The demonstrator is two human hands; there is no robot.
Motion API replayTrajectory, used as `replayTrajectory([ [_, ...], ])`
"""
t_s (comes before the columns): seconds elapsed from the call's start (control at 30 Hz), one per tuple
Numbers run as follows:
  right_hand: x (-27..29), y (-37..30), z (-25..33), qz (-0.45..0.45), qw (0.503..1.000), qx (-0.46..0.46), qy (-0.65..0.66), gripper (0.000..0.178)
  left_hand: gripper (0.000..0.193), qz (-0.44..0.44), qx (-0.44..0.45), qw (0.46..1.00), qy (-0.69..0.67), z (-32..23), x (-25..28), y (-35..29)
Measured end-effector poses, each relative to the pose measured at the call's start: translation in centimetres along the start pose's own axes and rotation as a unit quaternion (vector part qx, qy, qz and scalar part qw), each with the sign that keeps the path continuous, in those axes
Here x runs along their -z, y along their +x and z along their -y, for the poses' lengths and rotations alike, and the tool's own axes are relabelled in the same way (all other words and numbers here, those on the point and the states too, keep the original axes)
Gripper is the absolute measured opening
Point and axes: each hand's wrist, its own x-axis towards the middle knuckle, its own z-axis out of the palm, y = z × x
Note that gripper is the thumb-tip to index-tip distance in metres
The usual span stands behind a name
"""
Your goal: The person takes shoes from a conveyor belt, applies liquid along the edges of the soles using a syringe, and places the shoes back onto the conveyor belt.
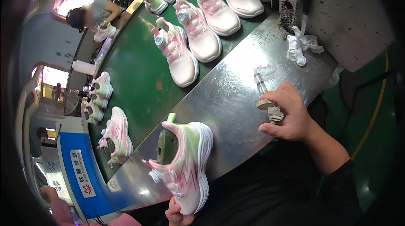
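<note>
In my left hand (177, 215) I grip a pink, white and green sneaker (187, 158) by its toe. It tilts on its side over the near edge of the metal worktop, with a dark green shoe last (167, 146) inside its opening. My right hand (291, 114) is closed around a small tool with a clear, syringe-like tip (260, 83). Below that tip are a round beige piece and a bunched whitish wad (275, 114), between thumb and fingers. The tip points away from me above the shiny metal worktop (236, 129).
Several matching sneakers (202, 32) stand on the green conveyor surface (135, 74); others sit farther left. A crumpled white tissue (300, 49) lies by the grey machine panel (341, 19). Across the line, a person (99, 13) handles a shoe. A pink sleeve (63, 209) shows at lower left.
</note>
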Motion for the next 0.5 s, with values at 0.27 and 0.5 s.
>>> replayTrajectory([
  [0.27, -0.1, -1.0, 0.4, 0.008, 0.998, 0.030, -0.048, 0.046, 0.048, 0.051, -0.145, 0.986, 0.060, -8.4, -2.2, 14.7],
  [0.5, -0.2, -0.9, 0.6, 0.038, 0.996, 0.014, -0.076, 0.047, 0.034, 0.057, -0.081, 0.977, 0.189, -10.6, -8.8, 27.6],
])
